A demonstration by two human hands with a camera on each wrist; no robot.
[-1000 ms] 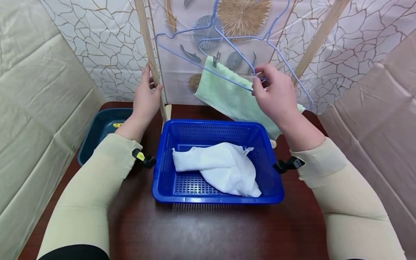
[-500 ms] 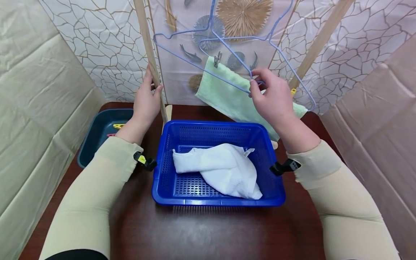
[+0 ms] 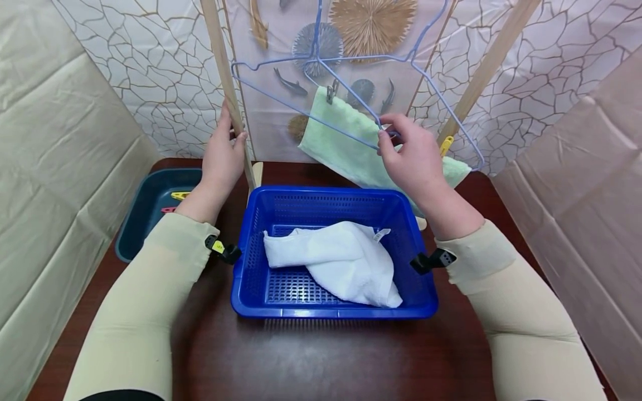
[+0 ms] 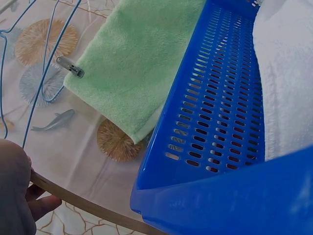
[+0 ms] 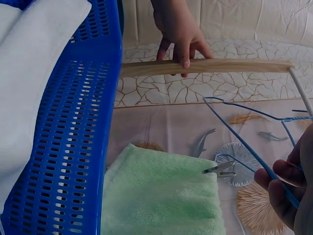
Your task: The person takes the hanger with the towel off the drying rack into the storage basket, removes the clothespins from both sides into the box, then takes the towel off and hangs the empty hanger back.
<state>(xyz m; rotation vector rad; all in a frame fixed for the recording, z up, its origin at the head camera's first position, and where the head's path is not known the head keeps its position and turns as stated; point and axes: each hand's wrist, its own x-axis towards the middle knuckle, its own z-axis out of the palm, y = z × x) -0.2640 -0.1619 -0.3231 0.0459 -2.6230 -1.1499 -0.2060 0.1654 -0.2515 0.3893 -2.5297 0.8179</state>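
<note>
In the head view my left hand (image 3: 223,156) holds a wooden post (image 3: 220,55), thumb in front and fingers behind. My right hand (image 3: 413,153) pinches the lower bar of a blue wire hanger (image 3: 316,55), which hangs in front of the decorated backdrop. Behind that hand, a pale green towel (image 3: 341,139) is fastened by a metal clip (image 3: 331,92) on its left and a yellow clip (image 3: 446,146) on its right. The right wrist view shows right-hand fingers (image 5: 279,193) curled round the blue wire.
A blue perforated basket (image 3: 331,312) with a crumpled white towel (image 3: 346,262) inside stands between the forearms. To the left is a dark green tray (image 3: 131,223) with a yellow clip (image 3: 179,195) and a pink clip (image 3: 169,210). Another wooden post (image 3: 489,67) rises on the right.
My right hand has shifted left and a little down, the pinched hanger bar moving with it. The yellow clip on the green towel has come into view. My left hand stays at the post.
</note>
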